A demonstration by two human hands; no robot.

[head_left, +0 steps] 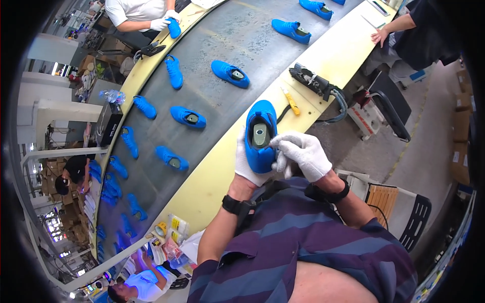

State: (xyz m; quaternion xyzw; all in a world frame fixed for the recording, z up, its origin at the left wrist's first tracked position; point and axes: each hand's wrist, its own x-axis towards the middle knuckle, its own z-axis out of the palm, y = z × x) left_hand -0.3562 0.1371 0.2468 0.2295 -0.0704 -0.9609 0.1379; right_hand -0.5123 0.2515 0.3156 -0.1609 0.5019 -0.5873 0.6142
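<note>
A blue shoe [261, 157] with a grey-green shoe last [260, 135] inside it is held up in front of me, its toe pointing away. My left hand [242, 160], in a white glove, is wrapped round its left side and under the heel. My right hand [306, 155], gloved too, is at the right edge of the shoe's opening near the heel. Its thumb and fingers are pinched together; what lies between them is too small to make out. Beyond the shoe, a yellow-handled tool [290, 101], perhaps a cutter, lies on the pale yellow bench [212, 194].
A grey conveyor belt [212, 121] curves past the bench, carrying several blue shoes [230, 73]. A black device with cables [310, 81] sits on the bench to the right. Co-workers are across the belt, at far right and lower left. A black-backed chair [391, 103] stands at right.
</note>
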